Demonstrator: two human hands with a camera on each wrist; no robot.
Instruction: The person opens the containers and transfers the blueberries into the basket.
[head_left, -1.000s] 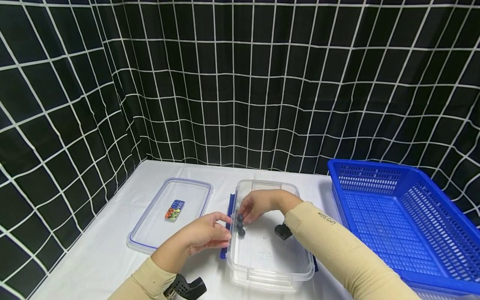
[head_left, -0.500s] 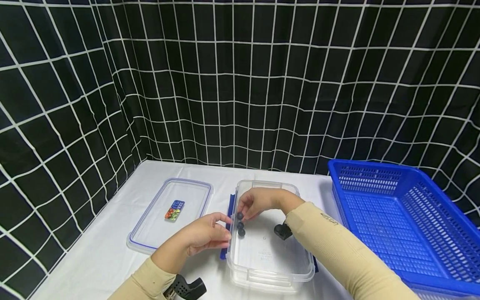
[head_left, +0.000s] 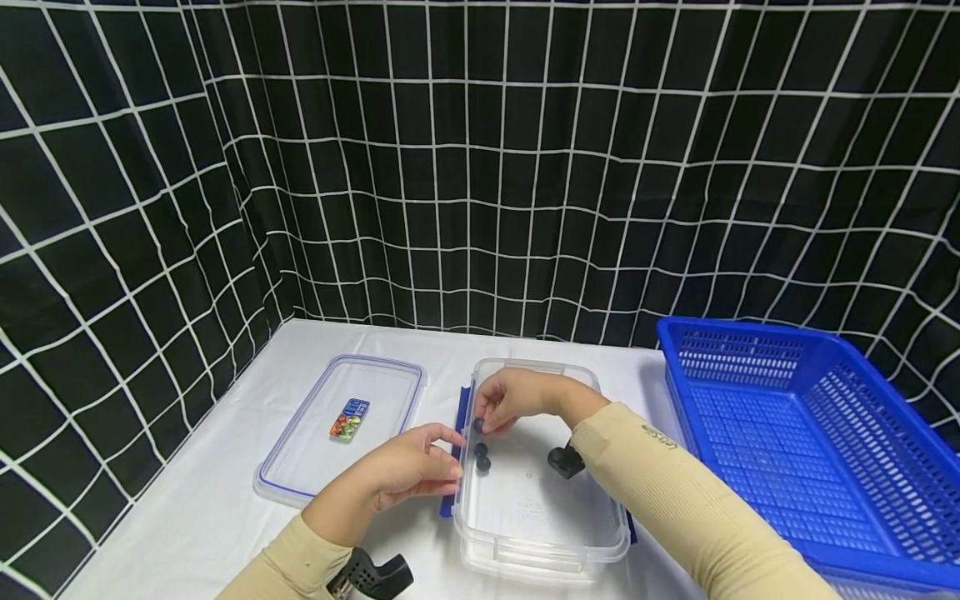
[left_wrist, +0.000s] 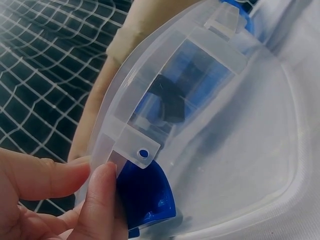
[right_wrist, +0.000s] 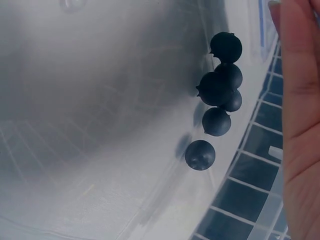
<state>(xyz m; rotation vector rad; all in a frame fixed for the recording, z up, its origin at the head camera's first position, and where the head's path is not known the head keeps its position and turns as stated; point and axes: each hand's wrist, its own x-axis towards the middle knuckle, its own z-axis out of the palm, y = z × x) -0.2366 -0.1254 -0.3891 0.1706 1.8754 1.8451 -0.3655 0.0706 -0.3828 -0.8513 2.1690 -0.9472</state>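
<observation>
Inside the clear plastic food container, several dark blueberries lie along the left wall. My right hand reaches into it, thumb and curled finger pinching the farthest blueberry. Two other blueberries lie just nearer than that one. In the right wrist view only the side of the right hand shows, its fingertips mostly out of frame. My left hand holds the container's left side, thumb and finger at the rim beside the blue latch.
A clear lid with a blue seal and a printed label lies to the left. On the right stands a large blue plastic basket. White cloth covers the table, and a black gridded curtain hangs behind.
My right hand has shifted slightly away, up in the head view, and the farthest blueberry has moved with its fingertips. The left hand and the container have stayed put.
</observation>
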